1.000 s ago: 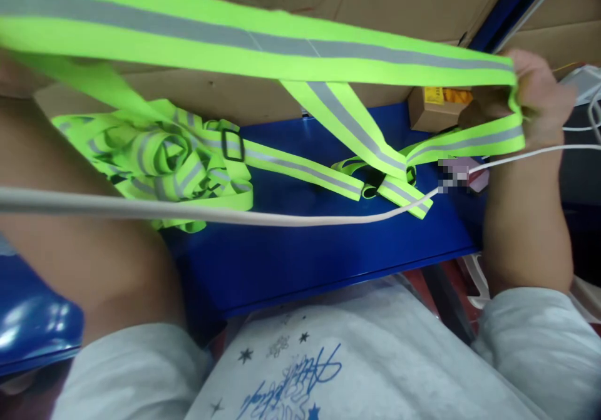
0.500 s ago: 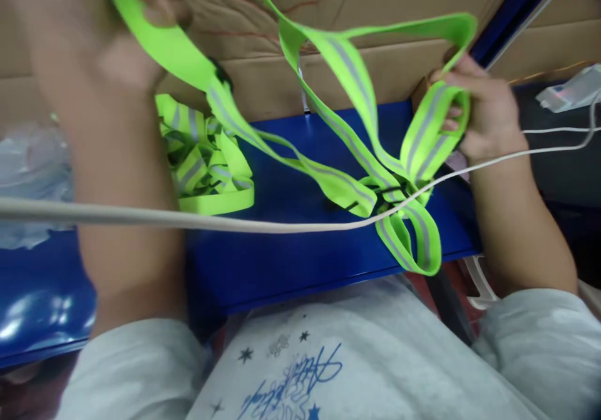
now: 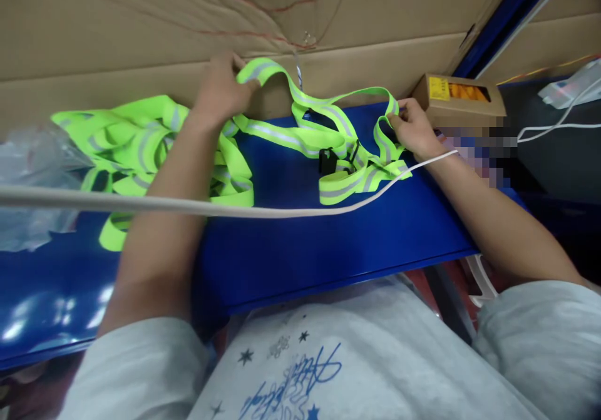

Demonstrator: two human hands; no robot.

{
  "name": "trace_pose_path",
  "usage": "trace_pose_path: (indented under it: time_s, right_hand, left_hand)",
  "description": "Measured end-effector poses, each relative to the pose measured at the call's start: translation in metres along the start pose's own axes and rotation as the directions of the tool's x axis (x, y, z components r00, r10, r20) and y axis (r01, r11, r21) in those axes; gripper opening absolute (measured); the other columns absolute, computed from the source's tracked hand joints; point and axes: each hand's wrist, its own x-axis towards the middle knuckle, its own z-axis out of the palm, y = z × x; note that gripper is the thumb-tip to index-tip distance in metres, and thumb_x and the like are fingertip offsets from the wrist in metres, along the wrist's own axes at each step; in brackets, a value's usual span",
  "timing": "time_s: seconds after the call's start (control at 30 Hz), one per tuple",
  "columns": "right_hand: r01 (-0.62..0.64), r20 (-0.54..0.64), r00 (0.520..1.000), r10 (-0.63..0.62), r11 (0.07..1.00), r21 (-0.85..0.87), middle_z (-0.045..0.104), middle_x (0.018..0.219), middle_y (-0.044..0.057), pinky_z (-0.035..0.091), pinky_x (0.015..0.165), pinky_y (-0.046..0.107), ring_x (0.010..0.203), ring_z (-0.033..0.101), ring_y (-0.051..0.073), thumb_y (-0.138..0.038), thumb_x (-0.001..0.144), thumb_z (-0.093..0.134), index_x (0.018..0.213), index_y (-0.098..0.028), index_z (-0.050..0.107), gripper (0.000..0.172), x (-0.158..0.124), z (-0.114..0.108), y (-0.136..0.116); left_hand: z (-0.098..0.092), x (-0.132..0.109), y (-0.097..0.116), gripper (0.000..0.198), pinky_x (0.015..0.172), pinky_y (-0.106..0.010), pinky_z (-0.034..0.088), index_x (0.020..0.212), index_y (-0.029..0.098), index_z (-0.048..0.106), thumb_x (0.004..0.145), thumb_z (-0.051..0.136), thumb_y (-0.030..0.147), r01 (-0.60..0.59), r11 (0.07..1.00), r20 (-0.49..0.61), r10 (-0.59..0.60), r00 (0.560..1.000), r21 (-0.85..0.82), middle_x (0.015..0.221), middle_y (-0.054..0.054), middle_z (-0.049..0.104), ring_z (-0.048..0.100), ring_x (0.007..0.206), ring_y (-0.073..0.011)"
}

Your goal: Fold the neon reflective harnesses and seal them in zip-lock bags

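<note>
A neon-green reflective strap [image 3: 335, 116] with a silver stripe and black buckles lies in loops on the blue table, partly lifted between my hands. My left hand [image 3: 225, 91] pinches its upper left stretch near the cardboard. At the other end, my right hand [image 3: 412, 127] has its fingers closed on a loop. A black buckle [image 3: 327, 161] shows in the middle of the loops. To the left, partly behind my left forearm, is a tangled pile of similar green straps [image 3: 136, 141].
A white cable [image 3: 282, 213] crosses low in front of the straps. Cardboard [image 3: 141, 51] backs the blue table [image 3: 291, 251]. A small cardboard box [image 3: 460, 101] stands at the back right, and clear plastic bags [image 3: 35, 163] lie at the far left.
My left hand has come down and right from the upper left, lowering the strap. My right hand has moved left and down. More green strap now lies over the pile at left.
</note>
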Motion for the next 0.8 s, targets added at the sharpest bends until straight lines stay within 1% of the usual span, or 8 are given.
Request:
trace_pose_path:
  time_s: [0.1, 0.2, 0.3, 0.43, 0.5, 0.57, 0.67, 0.8]
  right_hand:
    - [0.021, -0.187, 0.979, -0.079, 0.956, -0.293, 0.068, 0.113, 0.007, 0.044, 0.103, 0.049, 0.109, 0.060, 0.030, -0.059, 0.093, 0.071, 0.116, -0.029, 0.058, 0.040, -0.008, 0.003, -0.012]
    - [0.129, -0.149, 0.968, -0.205, 0.904, -0.407, 0.062, 0.140, 0.012, 0.038, 0.116, 0.055, 0.127, 0.055, 0.034, -0.065, 0.100, 0.056, 0.131, -0.033, 0.057, 0.045, -0.022, 0.002, -0.036]
    - [0.217, -0.092, 0.951, -0.296, 0.848, -0.484, 0.058, 0.146, 0.011, 0.032, 0.125, 0.054, 0.137, 0.050, 0.033, -0.065, 0.106, 0.044, 0.135, -0.037, 0.059, 0.043, -0.041, 0.000, -0.064]
    - [0.360, 0.101, 0.920, -0.378, 0.716, -0.598, 0.055, 0.154, 0.010, 0.033, 0.125, 0.057, 0.146, 0.046, 0.035, -0.065, 0.109, 0.036, 0.147, -0.037, 0.060, 0.053, -0.058, 0.003, -0.086]
    - [0.439, 0.235, 0.895, -0.379, 0.654, -0.616, 0.056, 0.156, 0.011, 0.032, 0.121, 0.060, 0.146, 0.047, 0.039, -0.065, 0.108, 0.039, 0.144, -0.031, 0.067, 0.056, -0.061, 0.006, -0.085]
    - [0.514, 0.411, 0.857, -0.312, 0.587, -0.626, 0.059, 0.156, 0.011, 0.033, 0.118, 0.062, 0.144, 0.050, 0.042, -0.067, 0.107, 0.040, 0.139, -0.030, 0.072, 0.059, -0.060, 0.008, -0.078]
    - [0.555, 0.553, 0.814, -0.178, 0.521, -0.648, 0.065, 0.150, 0.013, 0.033, 0.113, 0.063, 0.138, 0.056, 0.042, -0.066, 0.108, 0.037, 0.142, -0.028, 0.072, 0.061, -0.056, 0.009, -0.066]
    - [0.527, 0.554, 0.823, -0.126, 0.529, -0.664, 0.066, 0.149, 0.015, 0.033, 0.111, 0.061, 0.135, 0.058, 0.042, -0.059, 0.109, 0.039, 0.145, -0.027, 0.070, 0.058, -0.055, 0.009, -0.062]
  left_hand:
    - [0.000, -0.017, 0.012, 0.061, 0.107, -0.034, 0.037, 0.140, 0.020, 0.038, 0.108, 0.051, 0.071, -0.017, 0.990, 0.004, 0.017, 1.000, 0.139, 0.130, 0.004, 0.049, 0.036, 0.106, -0.0101]
    - [-0.007, -0.041, 0.039, 0.053, 0.116, -0.043, 0.040, 0.151, 0.015, 0.036, 0.114, 0.048, 0.051, -0.062, 0.940, -0.036, 0.079, 0.996, 0.336, 0.149, -0.007, 0.045, 0.044, 0.127, -0.0170]
    - [-0.008, -0.063, 0.071, 0.051, 0.127, -0.047, 0.037, 0.154, 0.013, 0.042, 0.112, 0.051, 0.040, -0.234, 0.892, -0.011, 0.258, 0.966, 0.386, 0.162, -0.014, 0.033, 0.041, 0.147, -0.0271]
    - [0.007, -0.085, 0.096, 0.038, 0.124, -0.044, 0.043, 0.143, 0.017, 0.058, 0.106, 0.057, 0.028, -0.528, 0.774, 0.159, 0.507, 0.847, 0.348, 0.151, -0.012, 0.051, 0.050, 0.145, -0.0301]
    - [0.016, -0.093, 0.099, 0.037, 0.116, -0.041, 0.050, 0.140, 0.021, 0.060, 0.107, 0.058, 0.037, -0.681, 0.688, 0.354, 0.589, 0.726, 0.251, 0.140, -0.008, 0.063, 0.061, 0.135, -0.0277]
    - [0.021, -0.102, 0.097, 0.041, 0.111, -0.041, 0.054, 0.141, 0.020, 0.058, 0.107, 0.057, 0.043, -0.752, 0.639, 0.457, 0.627, 0.631, 0.162, 0.137, -0.010, 0.067, 0.066, 0.129, -0.0289]
    - [0.018, -0.120, 0.087, 0.044, 0.109, -0.047, 0.056, 0.143, 0.019, 0.056, 0.103, 0.060, 0.037, -0.730, 0.669, 0.417, 0.628, 0.657, 0.142, 0.138, -0.014, 0.067, 0.067, 0.128, -0.0335]
    - [0.008, -0.150, 0.063, 0.038, 0.127, -0.057, 0.045, 0.139, 0.020, 0.063, 0.102, 0.055, 0.026, -0.736, 0.670, 0.368, 0.662, 0.653, 0.098, 0.166, -0.016, 0.045, 0.048, 0.154, -0.0366]
